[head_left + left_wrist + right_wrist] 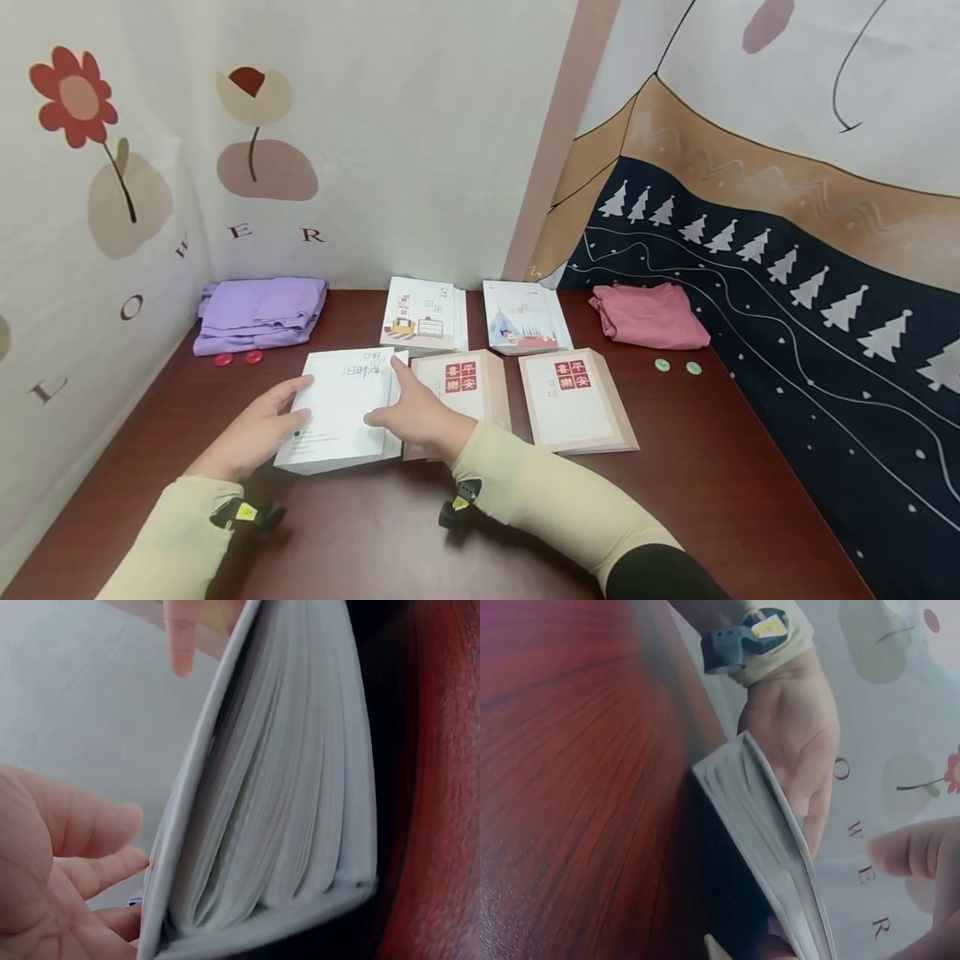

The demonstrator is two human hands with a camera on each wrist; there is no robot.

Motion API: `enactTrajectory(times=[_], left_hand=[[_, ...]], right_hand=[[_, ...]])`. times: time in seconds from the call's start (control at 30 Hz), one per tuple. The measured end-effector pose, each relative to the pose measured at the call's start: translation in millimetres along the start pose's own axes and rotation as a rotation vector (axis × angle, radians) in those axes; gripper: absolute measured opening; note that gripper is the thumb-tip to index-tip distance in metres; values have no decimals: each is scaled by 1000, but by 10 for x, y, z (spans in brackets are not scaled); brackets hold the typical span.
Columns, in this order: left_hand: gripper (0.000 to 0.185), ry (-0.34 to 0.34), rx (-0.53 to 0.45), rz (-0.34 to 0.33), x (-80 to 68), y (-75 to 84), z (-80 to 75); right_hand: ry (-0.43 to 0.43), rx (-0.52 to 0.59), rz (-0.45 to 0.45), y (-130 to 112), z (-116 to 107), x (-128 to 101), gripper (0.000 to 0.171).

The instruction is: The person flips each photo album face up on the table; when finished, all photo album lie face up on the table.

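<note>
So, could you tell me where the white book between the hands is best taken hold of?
Probably by its two long side edges, one hand from each side. The white book lies flat on the table with its left edge clear, where the left hand touches; the right hand rests at the right edge, which lies close against the neighbouring beige book.
</note>
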State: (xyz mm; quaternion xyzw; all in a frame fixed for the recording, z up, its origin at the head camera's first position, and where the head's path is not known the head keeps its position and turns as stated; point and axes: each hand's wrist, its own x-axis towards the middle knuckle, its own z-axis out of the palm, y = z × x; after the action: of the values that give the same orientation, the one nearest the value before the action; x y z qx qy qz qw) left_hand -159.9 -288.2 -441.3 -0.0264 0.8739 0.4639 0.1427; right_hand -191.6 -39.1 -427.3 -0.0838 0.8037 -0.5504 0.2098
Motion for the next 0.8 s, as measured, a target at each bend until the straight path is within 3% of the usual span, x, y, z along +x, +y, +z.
enactTrajectory(times=[0.4, 0.57, 0.67, 0.8], left_hand=[[71, 33, 39, 25, 17, 21, -69], [70, 46, 64, 22, 21, 57, -88], [69, 85, 94, 35, 24, 114, -54], [64, 204, 125, 125, 0, 256, 45]], right_hand=[[4, 85, -12, 59, -6, 42, 94], [-23, 127, -70, 37, -110, 8, 93], [-26, 133, -105, 40, -242, -17, 92], [-14, 110, -124, 63, -484, -87, 89]])
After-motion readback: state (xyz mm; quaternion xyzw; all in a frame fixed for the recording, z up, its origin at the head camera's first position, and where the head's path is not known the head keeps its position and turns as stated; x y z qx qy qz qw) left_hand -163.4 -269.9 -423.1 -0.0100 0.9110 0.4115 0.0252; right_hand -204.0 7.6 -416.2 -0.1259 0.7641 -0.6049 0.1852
